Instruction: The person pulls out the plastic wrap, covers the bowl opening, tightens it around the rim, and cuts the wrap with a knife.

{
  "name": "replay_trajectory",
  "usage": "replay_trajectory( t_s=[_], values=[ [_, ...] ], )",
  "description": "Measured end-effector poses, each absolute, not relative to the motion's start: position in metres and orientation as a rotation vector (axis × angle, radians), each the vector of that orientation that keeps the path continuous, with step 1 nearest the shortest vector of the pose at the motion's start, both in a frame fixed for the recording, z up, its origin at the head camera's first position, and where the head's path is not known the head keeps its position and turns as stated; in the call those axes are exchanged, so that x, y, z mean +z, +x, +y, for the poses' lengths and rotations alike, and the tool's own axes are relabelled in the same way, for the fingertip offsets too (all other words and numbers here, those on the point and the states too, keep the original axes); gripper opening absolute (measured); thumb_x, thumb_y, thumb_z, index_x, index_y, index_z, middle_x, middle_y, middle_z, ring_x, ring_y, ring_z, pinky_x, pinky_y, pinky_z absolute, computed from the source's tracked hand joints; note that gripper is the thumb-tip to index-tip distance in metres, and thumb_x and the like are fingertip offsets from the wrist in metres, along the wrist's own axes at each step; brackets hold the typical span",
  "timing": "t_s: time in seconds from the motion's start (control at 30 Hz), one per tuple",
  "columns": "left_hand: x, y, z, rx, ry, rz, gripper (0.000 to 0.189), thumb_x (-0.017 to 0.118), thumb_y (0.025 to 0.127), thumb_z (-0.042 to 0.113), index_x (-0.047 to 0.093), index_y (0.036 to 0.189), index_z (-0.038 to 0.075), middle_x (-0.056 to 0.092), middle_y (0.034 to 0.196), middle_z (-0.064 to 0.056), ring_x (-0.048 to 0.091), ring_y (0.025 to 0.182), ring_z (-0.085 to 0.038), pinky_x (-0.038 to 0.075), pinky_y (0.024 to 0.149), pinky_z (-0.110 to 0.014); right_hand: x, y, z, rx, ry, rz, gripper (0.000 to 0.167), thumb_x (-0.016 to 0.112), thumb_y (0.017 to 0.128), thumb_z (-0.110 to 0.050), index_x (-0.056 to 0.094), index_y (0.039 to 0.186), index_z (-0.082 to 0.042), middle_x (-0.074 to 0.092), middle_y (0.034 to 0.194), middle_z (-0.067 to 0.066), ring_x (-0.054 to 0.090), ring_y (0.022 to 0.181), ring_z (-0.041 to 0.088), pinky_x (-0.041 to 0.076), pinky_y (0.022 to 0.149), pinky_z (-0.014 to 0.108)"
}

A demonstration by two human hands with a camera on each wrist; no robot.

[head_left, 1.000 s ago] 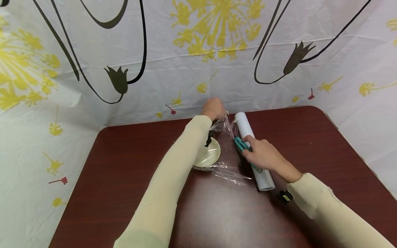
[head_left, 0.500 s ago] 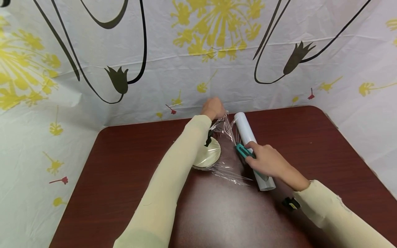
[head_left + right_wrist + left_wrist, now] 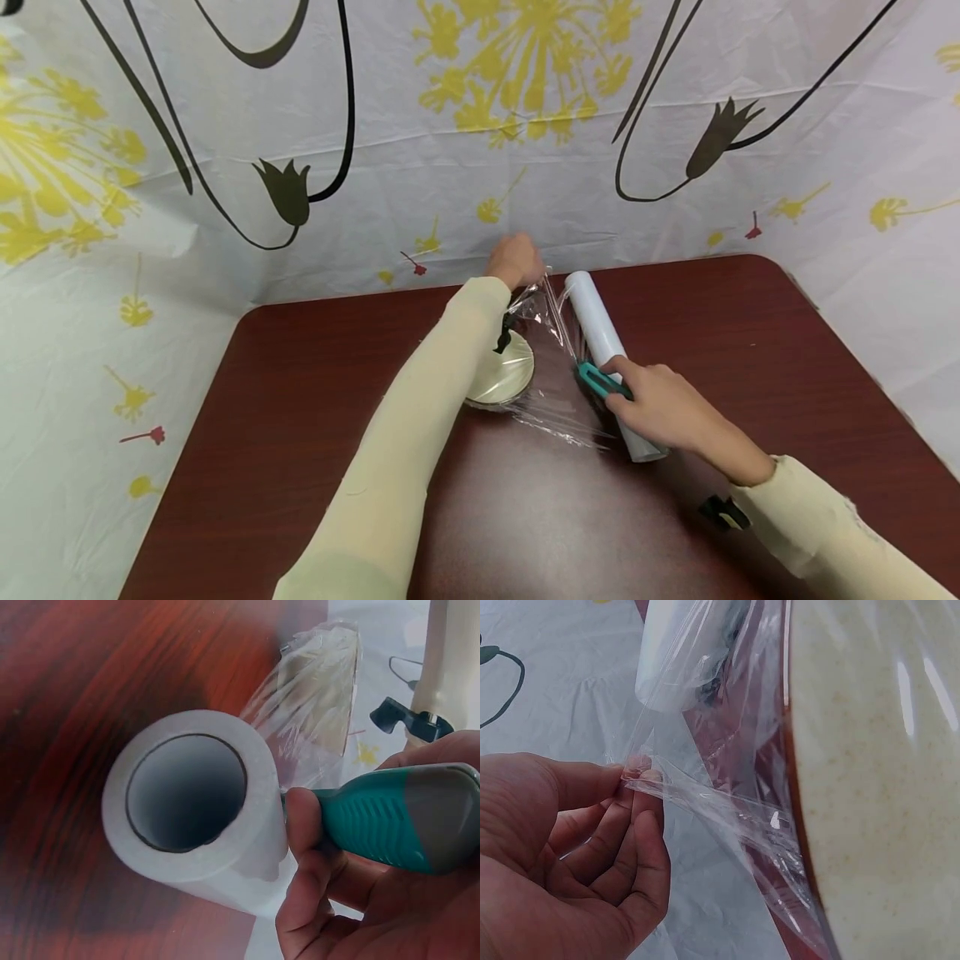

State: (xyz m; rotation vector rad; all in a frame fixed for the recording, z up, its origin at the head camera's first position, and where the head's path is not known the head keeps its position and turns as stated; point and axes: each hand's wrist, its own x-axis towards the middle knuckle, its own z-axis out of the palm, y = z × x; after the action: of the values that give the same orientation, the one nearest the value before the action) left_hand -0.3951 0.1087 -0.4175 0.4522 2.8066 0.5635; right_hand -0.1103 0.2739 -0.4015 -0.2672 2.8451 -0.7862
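In the head view my left hand [image 3: 516, 261] is raised at the table's back edge. Its thumb and fingertips pinch a gathered edge of clear plastic wrap [image 3: 705, 796]. The wrap stretches over a round, cream-coloured, speckled thing [image 3: 510, 375], partly hidden by the left sleeve, and across to a white roll of wrap [image 3: 592, 310]. My right hand [image 3: 663, 408] grips a teal and grey utility knife [image 3: 382, 817] beside the roll. The knife's front end [image 3: 592, 375] lies against the wrap between the round thing and the roll; its blade does not show.
Everything stands on a dark red wooden table [image 3: 322, 433]. A white curtain [image 3: 375, 108] printed with flowers hangs right behind the table and along both sides. A small black camera mount [image 3: 724, 512] sits under the right wrist.
My right hand has drawn the knife toward me and slightly right along the roll, and the wrap is parted farther behind it. The left hand has stayed in place.
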Motion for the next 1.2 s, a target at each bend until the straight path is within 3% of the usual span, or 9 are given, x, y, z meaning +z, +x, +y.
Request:
replay_trajectory(
  t_s=[0.27,0.63,0.97,1.2],
  values=[
    [-0.423,-0.402,0.109,0.622,0.456,2.784,0.022,0.068,0.103,0.020,0.080,0.085,0.015,0.076,0.090,-0.001,0.070,0.085,-0.024,0.060,0.072,-0.036,-0.402,-0.093,0.278,-0.794,-0.266,2.865,0.044,0.062,0.098,-0.013,0.064,0.140,-0.001,0.054,0.073,-0.001,0.047,0.059,0.013,0.041,0.052,0.032],
    [-0.426,-0.407,0.109,0.658,0.447,2.768,0.023,0.077,0.099,0.025,0.081,0.079,0.016,0.077,0.095,0.001,0.068,0.102,-0.026,0.060,0.086,-0.037,-0.405,-0.076,0.285,-0.774,-0.273,2.894,0.041,0.065,0.097,-0.013,0.068,0.137,-0.004,0.056,0.078,-0.002,0.049,0.071,0.015,0.042,0.057,0.032],
    [-0.431,-0.414,0.109,0.673,0.460,2.763,0.023,0.075,0.099,0.025,0.081,0.079,0.017,0.077,0.091,0.001,0.070,0.093,-0.025,0.060,0.078,-0.036,-0.405,-0.063,0.290,-0.708,-0.289,2.931,0.040,0.068,0.095,-0.014,0.071,0.134,-0.009,0.057,0.081,-0.005,0.050,0.078,0.014,0.042,0.062,0.032],
    [-0.429,-0.413,0.107,0.683,0.457,2.771,0.020,0.073,0.098,0.021,0.080,0.081,0.015,0.077,0.092,-0.001,0.068,0.098,-0.027,0.059,0.083,-0.038,-0.405,-0.054,0.294,-0.684,-0.340,2.952,0.039,0.070,0.093,-0.013,0.072,0.132,-0.011,0.054,0.080,-0.008,0.049,0.078,0.011,0.042,0.062,0.030]
  ],
)
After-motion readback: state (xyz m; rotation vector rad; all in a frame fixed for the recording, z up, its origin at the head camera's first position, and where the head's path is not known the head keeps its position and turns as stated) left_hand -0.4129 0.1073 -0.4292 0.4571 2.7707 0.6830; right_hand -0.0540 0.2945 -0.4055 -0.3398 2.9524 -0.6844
